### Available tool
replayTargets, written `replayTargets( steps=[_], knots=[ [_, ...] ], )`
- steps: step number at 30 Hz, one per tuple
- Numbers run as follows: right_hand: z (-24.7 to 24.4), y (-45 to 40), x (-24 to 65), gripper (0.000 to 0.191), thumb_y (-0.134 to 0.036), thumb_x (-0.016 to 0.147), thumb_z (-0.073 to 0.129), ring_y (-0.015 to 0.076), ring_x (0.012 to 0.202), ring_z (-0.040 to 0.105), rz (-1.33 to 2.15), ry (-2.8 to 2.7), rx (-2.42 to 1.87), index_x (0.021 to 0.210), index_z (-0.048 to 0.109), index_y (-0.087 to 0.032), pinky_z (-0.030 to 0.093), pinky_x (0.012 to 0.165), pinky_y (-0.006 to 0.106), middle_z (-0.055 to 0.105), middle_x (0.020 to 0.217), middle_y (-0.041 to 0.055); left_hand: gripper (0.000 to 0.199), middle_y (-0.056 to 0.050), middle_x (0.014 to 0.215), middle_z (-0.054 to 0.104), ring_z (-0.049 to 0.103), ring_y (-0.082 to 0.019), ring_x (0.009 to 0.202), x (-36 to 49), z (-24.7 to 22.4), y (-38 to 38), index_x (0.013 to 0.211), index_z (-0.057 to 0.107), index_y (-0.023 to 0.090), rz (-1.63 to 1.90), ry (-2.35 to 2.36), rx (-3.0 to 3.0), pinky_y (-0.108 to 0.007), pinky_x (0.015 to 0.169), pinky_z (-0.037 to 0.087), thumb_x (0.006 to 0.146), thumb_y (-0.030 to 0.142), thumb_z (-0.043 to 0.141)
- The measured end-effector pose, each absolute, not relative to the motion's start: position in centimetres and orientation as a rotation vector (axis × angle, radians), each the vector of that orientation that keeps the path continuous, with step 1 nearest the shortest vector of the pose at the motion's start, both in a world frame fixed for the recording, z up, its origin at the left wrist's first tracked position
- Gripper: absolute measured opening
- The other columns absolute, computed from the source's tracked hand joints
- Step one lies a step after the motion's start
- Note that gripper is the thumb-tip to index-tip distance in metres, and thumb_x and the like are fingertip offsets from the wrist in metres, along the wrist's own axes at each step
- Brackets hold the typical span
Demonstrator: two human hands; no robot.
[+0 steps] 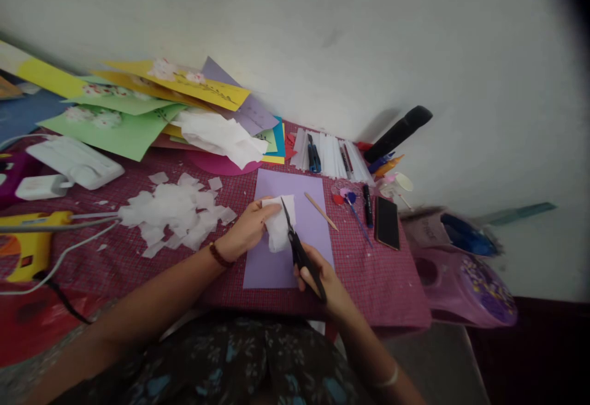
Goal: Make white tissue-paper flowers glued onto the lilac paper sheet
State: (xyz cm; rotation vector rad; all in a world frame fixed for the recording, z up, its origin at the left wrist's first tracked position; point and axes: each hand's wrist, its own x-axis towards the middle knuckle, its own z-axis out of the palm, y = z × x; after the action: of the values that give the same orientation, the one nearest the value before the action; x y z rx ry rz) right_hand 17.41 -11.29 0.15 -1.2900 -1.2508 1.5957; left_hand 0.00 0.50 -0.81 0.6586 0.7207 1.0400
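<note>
While a red checked cloth covers the table [369, 294], a purple sheet [311, 225] lies flat on it before the person, with a heap of white paper pieces [173, 214] off to its left. Over the sheet, the right hand [322, 276] grips black scissors [300, 254] by the handles, and the left hand [249, 227] pinches a white tissue [279, 236] between thumb and fingers. The likeliest trouble, I'd judge, is a ragged cut: the tissue looks thin and is held at its left side only, so its loose part could buckle against the blades (whether one passes beneath it, I cannot tell). A slip could also nick the left thumb, which is near the blade. The tissue sits between the hands, touching the left, apart from the right. A slim wooden pencil [321, 211] lies just right of it.
</note>
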Motion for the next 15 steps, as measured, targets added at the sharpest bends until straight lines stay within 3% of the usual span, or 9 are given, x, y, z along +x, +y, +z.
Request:
replayTargets(
  steps=[15],
  knots=[
    [-0.59,-11.47,17.13,0.061,-0.058,0.082,0.067,0.006,0.049,0.04,1.59,-1.11,-1.261,0.128,0.056,-0.019,0.028,0.049,0.023,0.053,0.073,-0.0029,0.018,0.003,0.059,0.057,0.049,-0.007,0.048,0.16,-1.09,0.35,0.072,0.062,0.014,1.006,0.728,0.668,-0.021,0.047,0.037,0.068,0.024,0.076]
  ],
)
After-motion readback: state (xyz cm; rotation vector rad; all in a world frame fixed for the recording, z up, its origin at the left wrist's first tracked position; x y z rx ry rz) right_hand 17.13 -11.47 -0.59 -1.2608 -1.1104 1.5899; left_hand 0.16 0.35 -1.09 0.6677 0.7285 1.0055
